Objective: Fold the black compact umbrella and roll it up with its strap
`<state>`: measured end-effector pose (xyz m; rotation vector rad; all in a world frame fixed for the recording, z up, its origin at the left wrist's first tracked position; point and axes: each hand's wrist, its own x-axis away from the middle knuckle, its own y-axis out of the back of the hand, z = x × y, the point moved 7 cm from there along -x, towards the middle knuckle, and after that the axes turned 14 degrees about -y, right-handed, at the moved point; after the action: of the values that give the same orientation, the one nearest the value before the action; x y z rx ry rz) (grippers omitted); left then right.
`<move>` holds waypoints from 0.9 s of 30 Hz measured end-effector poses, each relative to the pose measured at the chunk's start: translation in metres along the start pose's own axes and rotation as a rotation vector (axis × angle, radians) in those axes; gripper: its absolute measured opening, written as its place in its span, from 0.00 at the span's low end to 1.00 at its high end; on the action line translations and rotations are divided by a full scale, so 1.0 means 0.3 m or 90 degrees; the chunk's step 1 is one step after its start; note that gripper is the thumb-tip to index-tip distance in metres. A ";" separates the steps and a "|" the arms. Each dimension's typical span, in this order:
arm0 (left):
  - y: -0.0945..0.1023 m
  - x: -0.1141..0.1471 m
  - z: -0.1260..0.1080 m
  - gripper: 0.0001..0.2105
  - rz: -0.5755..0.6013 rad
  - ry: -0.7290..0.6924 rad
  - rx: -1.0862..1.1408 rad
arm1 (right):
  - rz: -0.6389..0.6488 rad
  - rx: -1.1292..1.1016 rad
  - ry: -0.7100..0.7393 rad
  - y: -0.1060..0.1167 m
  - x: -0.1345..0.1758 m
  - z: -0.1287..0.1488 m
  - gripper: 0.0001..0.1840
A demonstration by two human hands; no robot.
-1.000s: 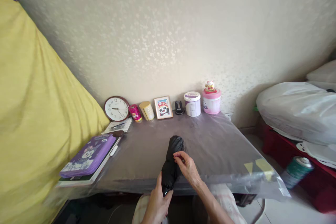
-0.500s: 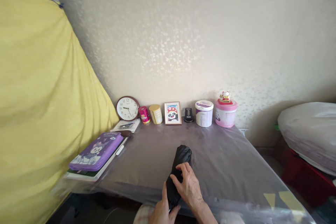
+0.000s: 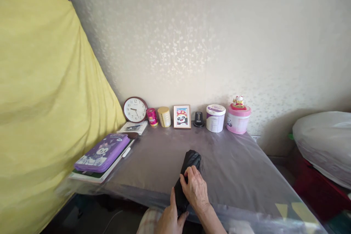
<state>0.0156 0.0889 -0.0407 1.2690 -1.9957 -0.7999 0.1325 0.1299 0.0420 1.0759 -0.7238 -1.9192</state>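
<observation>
A folded black umbrella (image 3: 192, 158) slants over the near edge of the table, its far end pointing away from me. My left hand (image 3: 172, 215) is closed around its near end, thumb and fingers on either side; the handle there is mostly hidden. On the middle of the umbrella, my right hand (image 3: 195, 188) grips the black fabric with bent fingers and thumb. What lies under the right fingertips cannot be seen.
The table (image 3: 153, 161) has a clear plastic cover. Left: a purple case (image 3: 102, 153) on books beside a yellow curtain (image 3: 49, 91). Along the wall: a clock (image 3: 135, 109), small cans, a picture frame (image 3: 182, 116), a black stand (image 3: 199, 119), two tubs (image 3: 215, 120).
My right hand's fingers have closed more tightly on the umbrella's fabric. My left hand stays at the near end. The view has shifted slightly.
</observation>
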 end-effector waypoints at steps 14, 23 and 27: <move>-0.001 0.007 -0.017 0.36 -0.004 -0.024 -0.020 | 0.000 0.062 -0.021 -0.005 -0.020 0.014 0.05; 0.009 0.012 -0.024 0.34 -0.024 -0.039 0.001 | -0.013 -0.025 -0.039 0.000 -0.013 -0.007 0.07; 0.025 0.020 -0.030 0.34 -0.035 -0.026 0.011 | 0.014 -0.138 -0.092 -0.013 -0.009 -0.040 0.10</move>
<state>0.0164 0.0845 -0.0283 1.3338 -2.0111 -0.8420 0.1426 0.1329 0.0344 0.7998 -0.5859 -2.0190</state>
